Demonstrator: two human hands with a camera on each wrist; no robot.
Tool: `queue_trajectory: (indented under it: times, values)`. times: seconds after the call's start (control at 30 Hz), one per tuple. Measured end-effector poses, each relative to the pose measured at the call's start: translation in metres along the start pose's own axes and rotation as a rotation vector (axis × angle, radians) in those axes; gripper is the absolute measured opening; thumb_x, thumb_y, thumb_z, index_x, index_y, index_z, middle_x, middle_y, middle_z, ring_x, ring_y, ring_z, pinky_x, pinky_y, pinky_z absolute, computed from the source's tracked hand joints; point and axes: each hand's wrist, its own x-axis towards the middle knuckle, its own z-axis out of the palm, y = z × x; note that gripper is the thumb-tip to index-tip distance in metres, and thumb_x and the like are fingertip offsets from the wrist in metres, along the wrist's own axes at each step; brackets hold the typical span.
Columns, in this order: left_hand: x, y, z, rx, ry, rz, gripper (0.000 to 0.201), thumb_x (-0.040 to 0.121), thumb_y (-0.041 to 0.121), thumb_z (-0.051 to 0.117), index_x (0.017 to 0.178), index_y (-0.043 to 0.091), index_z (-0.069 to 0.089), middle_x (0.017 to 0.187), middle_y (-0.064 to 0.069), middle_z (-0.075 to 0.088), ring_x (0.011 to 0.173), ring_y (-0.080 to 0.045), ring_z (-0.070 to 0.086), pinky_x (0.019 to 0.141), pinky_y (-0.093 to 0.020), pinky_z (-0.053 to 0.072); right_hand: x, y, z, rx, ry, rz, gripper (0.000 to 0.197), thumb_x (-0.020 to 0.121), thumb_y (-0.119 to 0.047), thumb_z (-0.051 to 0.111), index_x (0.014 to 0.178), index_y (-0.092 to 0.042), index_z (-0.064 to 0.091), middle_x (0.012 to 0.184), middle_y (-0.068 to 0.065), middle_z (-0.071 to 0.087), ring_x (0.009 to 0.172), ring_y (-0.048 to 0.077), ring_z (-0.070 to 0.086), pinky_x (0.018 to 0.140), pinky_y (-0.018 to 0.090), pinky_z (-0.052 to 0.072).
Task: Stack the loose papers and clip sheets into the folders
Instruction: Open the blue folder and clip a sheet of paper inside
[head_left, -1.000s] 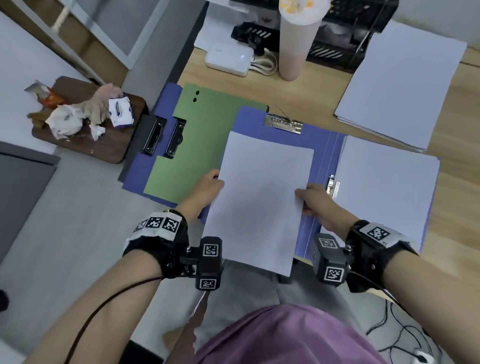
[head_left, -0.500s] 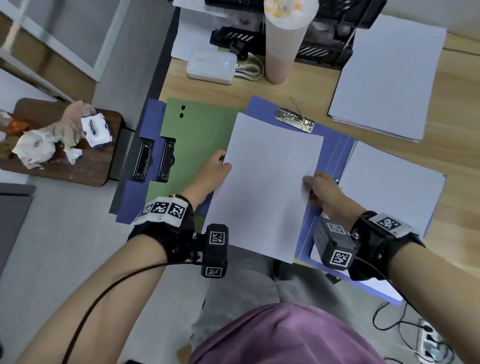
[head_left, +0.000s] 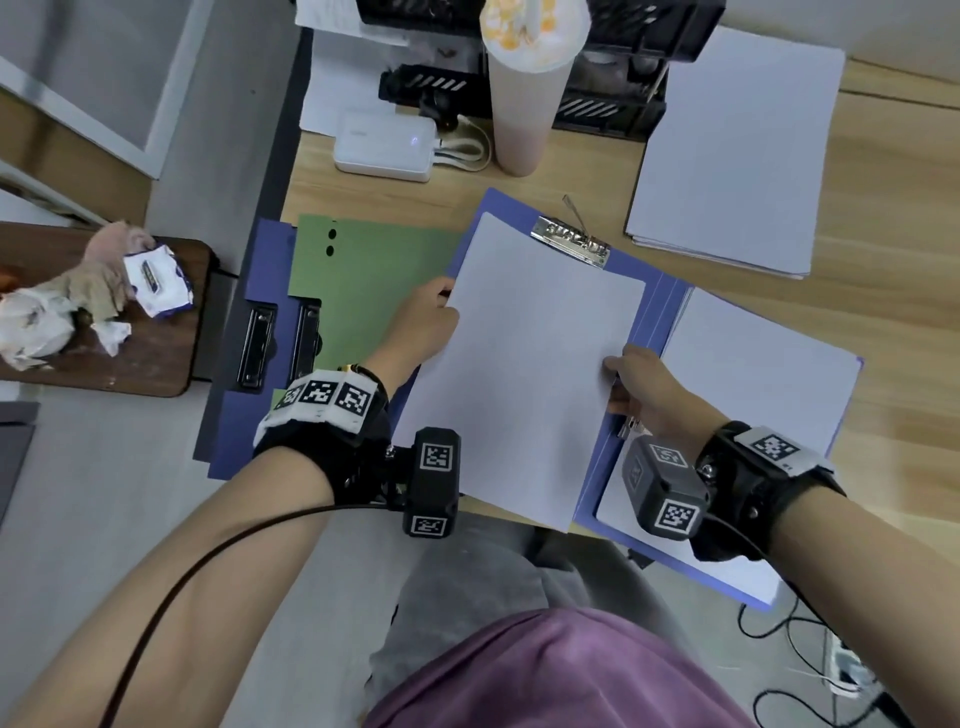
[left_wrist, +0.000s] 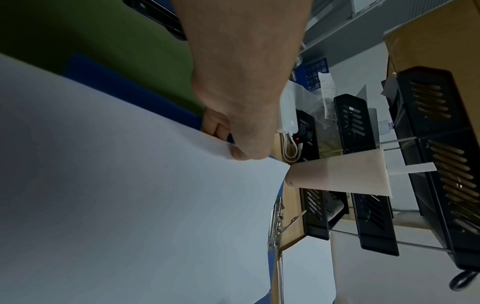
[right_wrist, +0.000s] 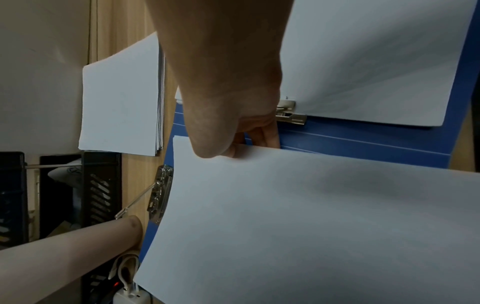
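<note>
Setting: wooden desk with black letter trays at the back, a tall pale cup and a white power bank in front of them; a side stool to the person's left carries crumpled tissues.

Folders: an open blue folder lies at the desk's near edge, its metal clip at the top with the wire lever raised; a green folder rests on another blue one just to the left.

Sheets in hand: a white paper bundle is held over the blue folder's left leaf.

Left hand: the left hand pinches the bundle's left edge, thumb on top and fingers beneath.

Right hand: the right hand pinches the right edge the same way, next to a small side clip.

Change: over the last second the bundle has travelled away from the body and up the folder; its top edge, which sat well short of the clip, now reaches just beside it, and the top left corner has passed level with it.

Meaning: insertion looks nearly lined up, though the sheet is skewed against the clip's line, so a small turn seems needed before the top edge slides under.

Other paper: one stack already lies on the folder's right leaf; a loose pile waits further back on the desk.

Risk: closing the lever on a crooked bundle would trap it askew.
</note>
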Motion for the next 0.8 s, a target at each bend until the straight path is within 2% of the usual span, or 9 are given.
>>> queue_trajectory:
  times: [0.1, 0.17, 0.33, 0.4, 0.5, 0.57, 0.63, 0.7, 0.8]
  values:
    - [0.005, 0.001, 0.005, -0.01, 0.032, 0.011, 0.034, 0.084, 0.004, 0.042, 0.104, 0.017, 0.066, 0.081, 0.003, 0.064, 0.074, -0.018, 0.055, 0.074, -0.03, 0.043, 0.002, 0.005, -0.003, 0.023, 0.001, -0.032, 0.024, 0.097, 0.0, 0.036, 0.083, -0.013, 0.051, 0.064, 0.004, 0.048, 0.052, 0.019, 0.045, 0.042, 0.022, 0.039]
    - [0.014, 0.006, 0.008, -0.041, 0.087, 0.052, 0.034, 0.084, 0.011, 0.045, 0.108, 0.023, 0.066, 0.094, 0.003, 0.068, 0.086, -0.021, 0.062, 0.085, -0.037, 0.05, 0.003, 0.009, -0.005, 0.035, 0.004, -0.058, 0.029, 0.096, 0.001, 0.033, 0.098, -0.014, 0.057, 0.064, 0.004, 0.05, 0.051, 0.018, 0.042, 0.048, 0.025, 0.034]
    - [0.046, 0.041, 0.023, 0.078, 0.11, 0.188, 0.046, 0.083, 0.014, 0.042, 0.126, 0.018, 0.057, 0.114, -0.006, 0.055, 0.104, -0.023, 0.052, 0.1, -0.042, 0.044, 0.002, 0.006, -0.012, -0.011, 0.044, -0.075, 0.031, 0.095, 0.003, 0.035, 0.077, -0.016, 0.052, 0.06, 0.004, 0.045, 0.047, 0.018, 0.036, 0.041, 0.02, 0.027]
    - [0.057, 0.064, 0.035, 0.145, 0.048, 0.204, 0.044, 0.086, 0.011, 0.041, 0.126, 0.025, 0.054, 0.123, -0.008, 0.051, 0.12, -0.024, 0.047, 0.106, -0.042, 0.039, 0.008, 0.007, -0.011, -0.01, 0.04, -0.079, 0.025, 0.092, 0.0, 0.037, 0.09, -0.008, 0.06, 0.067, 0.008, 0.052, 0.05, 0.019, 0.043, 0.042, 0.019, 0.033]
    - [0.06, 0.098, 0.062, 0.386, -0.176, 0.233, 0.054, 0.092, 0.006, 0.038, 0.145, 0.015, 0.039, 0.149, -0.013, 0.037, 0.143, -0.031, 0.026, 0.114, -0.046, 0.021, 0.012, 0.01, -0.01, -0.015, 0.062, -0.065, 0.027, 0.087, -0.008, 0.041, 0.101, -0.008, 0.064, 0.076, 0.007, 0.059, 0.059, 0.021, 0.052, 0.051, 0.026, 0.042]
    - [0.055, 0.109, 0.08, 0.485, -0.431, 0.29, 0.063, 0.09, 0.003, 0.039, 0.146, 0.032, 0.039, 0.161, -0.005, 0.017, 0.15, -0.029, -0.001, 0.119, -0.047, 0.002, 0.013, 0.01, -0.01, -0.009, 0.063, -0.069, 0.026, 0.086, -0.011, 0.043, 0.102, -0.007, 0.064, 0.079, 0.008, 0.062, 0.064, 0.022, 0.056, 0.057, 0.032, 0.046]
    - [0.054, 0.109, 0.086, 0.371, -0.531, 0.35, 0.072, 0.086, -0.002, 0.036, 0.143, 0.041, 0.041, 0.162, 0.0, 0.014, 0.15, -0.023, -0.007, 0.12, -0.045, 0.001, 0.012, 0.01, -0.011, -0.003, 0.041, -0.066, 0.026, 0.088, -0.01, 0.043, 0.103, -0.009, 0.064, 0.083, 0.008, 0.065, 0.066, 0.022, 0.059, 0.06, 0.033, 0.05]
    - [0.06, 0.104, 0.08, 0.207, -0.352, 0.365, 0.072, 0.084, -0.009, 0.032, 0.142, 0.031, 0.046, 0.155, 0.002, 0.035, 0.15, -0.017, 0.007, 0.121, -0.036, 0.01, 0.011, 0.011, -0.013, 0.001, 0.023, -0.069, 0.028, 0.089, -0.009, 0.041, 0.105, -0.012, 0.064, 0.081, 0.007, 0.064, 0.063, 0.019, 0.056, 0.053, 0.026, 0.045]
    - [0.074, 0.095, 0.056, 0.392, -0.108, 0.289, 0.063, 0.085, -0.012, 0.034, 0.14, 0.013, 0.049, 0.145, -0.005, 0.048, 0.146, -0.023, 0.022, 0.115, -0.031, 0.015, 0.012, 0.01, -0.014, 0.001, 0.022, -0.075, 0.03, 0.088, -0.005, 0.039, 0.105, -0.01, 0.063, 0.068, 0.001, 0.056, 0.049, 0.012, 0.048, 0.039, 0.016, 0.034]
